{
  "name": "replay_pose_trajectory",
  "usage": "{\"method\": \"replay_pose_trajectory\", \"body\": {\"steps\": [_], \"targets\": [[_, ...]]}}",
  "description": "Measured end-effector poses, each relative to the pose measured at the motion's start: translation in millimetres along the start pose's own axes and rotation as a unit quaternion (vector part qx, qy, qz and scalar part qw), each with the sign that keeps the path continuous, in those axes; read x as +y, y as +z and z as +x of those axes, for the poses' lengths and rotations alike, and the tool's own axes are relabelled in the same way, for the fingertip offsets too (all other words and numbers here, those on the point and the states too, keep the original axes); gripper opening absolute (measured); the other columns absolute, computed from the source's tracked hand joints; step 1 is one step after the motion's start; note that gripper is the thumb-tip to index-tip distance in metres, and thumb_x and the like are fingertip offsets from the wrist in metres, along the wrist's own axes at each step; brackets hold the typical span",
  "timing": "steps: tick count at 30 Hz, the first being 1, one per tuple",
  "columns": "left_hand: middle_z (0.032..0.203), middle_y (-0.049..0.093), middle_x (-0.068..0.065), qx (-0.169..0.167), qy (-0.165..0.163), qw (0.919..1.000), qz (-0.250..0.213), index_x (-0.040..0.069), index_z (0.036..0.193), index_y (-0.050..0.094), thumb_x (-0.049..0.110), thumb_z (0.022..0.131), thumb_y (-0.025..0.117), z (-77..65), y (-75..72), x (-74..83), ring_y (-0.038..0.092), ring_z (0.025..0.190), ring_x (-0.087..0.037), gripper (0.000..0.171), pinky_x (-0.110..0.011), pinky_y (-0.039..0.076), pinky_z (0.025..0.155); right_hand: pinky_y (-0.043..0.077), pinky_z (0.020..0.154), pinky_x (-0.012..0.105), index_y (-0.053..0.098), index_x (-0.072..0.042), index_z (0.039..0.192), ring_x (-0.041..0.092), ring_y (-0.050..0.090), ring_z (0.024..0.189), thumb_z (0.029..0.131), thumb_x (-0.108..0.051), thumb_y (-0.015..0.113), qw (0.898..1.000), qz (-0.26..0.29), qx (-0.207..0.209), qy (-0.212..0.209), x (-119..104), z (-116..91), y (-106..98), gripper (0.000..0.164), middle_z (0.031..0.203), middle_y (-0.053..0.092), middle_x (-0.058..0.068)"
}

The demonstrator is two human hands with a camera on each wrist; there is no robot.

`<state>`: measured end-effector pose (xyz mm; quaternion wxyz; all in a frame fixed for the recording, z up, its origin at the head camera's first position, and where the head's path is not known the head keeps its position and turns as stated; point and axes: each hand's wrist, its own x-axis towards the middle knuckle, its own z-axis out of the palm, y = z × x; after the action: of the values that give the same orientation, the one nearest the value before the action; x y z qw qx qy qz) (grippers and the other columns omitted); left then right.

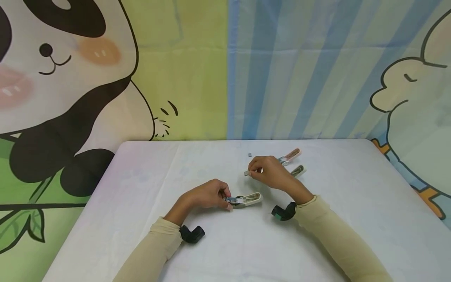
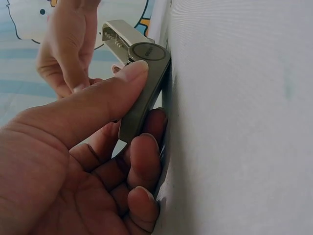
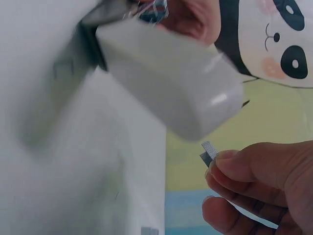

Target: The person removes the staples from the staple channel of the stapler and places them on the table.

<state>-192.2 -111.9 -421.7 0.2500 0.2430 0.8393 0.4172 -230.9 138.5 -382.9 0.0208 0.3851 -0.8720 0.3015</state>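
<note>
A stapler with its top swung open lies low over the white table, a pale arm on one side and a darker grey-green base on the other. My left hand grips its base end, the thumb pressing near the round hinge cap in the left wrist view, where the stapler stands close to the tabletop. Above and to the right of it, my right hand pinches a short strip of staples between thumb and fingertips. That strip is held in the air, apart from the stapler.
Behind my right hand lie a pink stapler and a greenish stapler, both partly hidden. Another small staple strip lies near the back of the table. A printed cloth hangs behind the table.
</note>
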Motion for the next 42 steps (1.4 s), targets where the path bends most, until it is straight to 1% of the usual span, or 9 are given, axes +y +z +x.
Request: {"method": "replay_pose_trajectory", "body": {"steps": [5, 10, 13, 17, 21, 25, 37, 39, 42], "targets": [[0.077, 0.064, 0.001, 0.000, 0.010, 0.9999, -0.001, 0.012, 0.087, 0.069, 0.015, 0.078, 0.083, 2.7, 0.6, -0.6, 0.054, 0.066, -0.011, 0.017, -0.028, 0.045, 0.062, 0.047, 0.064, 0.032, 0.077, -0.003, 0.084, 0.017, 0.062, 0.078, 0.087, -0.001, 0.070, 1.000, -0.011, 0.000, 0.021, 19.2, 1.0, -0.1, 0.008, 0.097, 0.069, 0.005], [0.077, 0.064, 0.002, -0.002, 0.010, 0.9999, 0.000, 0.012, 0.086, 0.069, 0.016, 0.078, 0.083, 3.7, 0.6, 2.0, 0.054, 0.066, -0.011, 0.017, -0.027, 0.045, 0.062, 0.046, 0.063, 0.033, 0.077, -0.006, 0.080, 0.017, 0.063, 0.076, 0.087, -0.003, 0.071, 0.998, -0.047, -0.003, 0.033, 33.8, 2.4, 2.0, 0.010, 0.098, 0.069, 0.006], [0.076, 0.064, 0.002, 0.000, 0.007, 1.0000, 0.002, 0.012, 0.086, 0.068, 0.015, 0.078, 0.083, 2.9, 0.4, 3.3, 0.054, 0.066, -0.011, 0.017, -0.027, 0.045, 0.062, 0.048, 0.067, 0.035, 0.078, -0.007, 0.080, 0.018, 0.064, 0.078, 0.087, -0.006, 0.072, 0.996, -0.074, -0.015, 0.039, 37.0, 4.7, 3.5, 0.009, 0.099, 0.069, 0.005], [0.076, 0.064, 0.002, 0.003, 0.009, 0.9999, 0.005, 0.012, 0.086, 0.068, 0.015, 0.078, 0.083, 2.3, 0.3, 3.0, 0.054, 0.066, -0.010, 0.017, -0.027, 0.045, 0.062, 0.048, 0.077, 0.041, 0.078, -0.009, 0.082, 0.022, 0.065, 0.085, 0.087, -0.009, 0.074, 0.993, -0.099, -0.033, 0.059, 36.0, 7.9, 4.0, 0.007, 0.099, 0.070, 0.004], [0.077, 0.064, 0.002, 0.001, 0.004, 1.0000, 0.000, 0.012, 0.086, 0.069, 0.014, 0.078, 0.083, 1.2, 0.5, 1.9, 0.054, 0.066, -0.011, 0.017, -0.028, 0.045, 0.061, 0.047, 0.076, 0.039, 0.078, -0.009, 0.081, 0.020, 0.064, 0.083, 0.086, -0.011, 0.075, 0.991, -0.105, -0.046, 0.067, 39.0, 8.7, 6.9, 0.006, 0.096, 0.070, 0.003], [0.076, 0.064, 0.001, 0.000, 0.002, 1.0000, -0.002, 0.012, 0.086, 0.068, 0.014, 0.079, 0.083, -0.8, 0.6, 1.2, 0.054, 0.066, -0.011, 0.016, -0.028, 0.044, 0.061, 0.046, 0.068, 0.036, 0.076, -0.010, 0.082, 0.016, 0.060, 0.075, 0.086, -0.010, 0.074, 0.992, -0.093, -0.055, 0.069, 42.3, 7.1, 8.8, 0.005, 0.093, 0.069, 0.003], [0.076, 0.064, 0.001, 0.002, 0.004, 1.0000, -0.007, 0.011, 0.087, 0.068, 0.014, 0.078, 0.083, -2.3, 0.1, -3.9, 0.053, 0.065, -0.011, 0.017, -0.027, 0.044, 0.061, 0.046, 0.068, 0.036, 0.075, -0.010, 0.082, 0.015, 0.057, 0.075, 0.089, -0.007, 0.070, 0.989, -0.062, -0.086, 0.101, 43.4, 8.0, 7.1, 0.009, 0.090, 0.064, 0.002], [0.076, 0.064, 0.001, 0.002, 0.004, 1.0000, -0.006, 0.011, 0.087, 0.068, 0.014, 0.079, 0.083, -2.1, 0.4, -4.3, 0.053, 0.065, -0.011, 0.017, -0.027, 0.044, 0.061, 0.046, 0.068, 0.036, 0.075, -0.010, 0.081, 0.015, 0.057, 0.076, 0.089, -0.006, 0.069, 0.990, -0.058, -0.083, 0.100, 43.6, 8.3, 5.0, 0.010, 0.091, 0.064, 0.002], [0.076, 0.064, 0.001, 0.002, 0.004, 1.0000, -0.006, 0.011, 0.087, 0.068, 0.014, 0.078, 0.083, -2.1, 0.7, -4.2, 0.053, 0.065, -0.010, 0.017, -0.027, 0.044, 0.061, 0.047, 0.069, 0.036, 0.075, -0.010, 0.082, 0.017, 0.059, 0.079, 0.089, -0.006, 0.070, 0.993, -0.040, -0.062, 0.088, 41.1, 9.0, 0.7, 0.010, 0.093, 0.064, 0.003]]}}
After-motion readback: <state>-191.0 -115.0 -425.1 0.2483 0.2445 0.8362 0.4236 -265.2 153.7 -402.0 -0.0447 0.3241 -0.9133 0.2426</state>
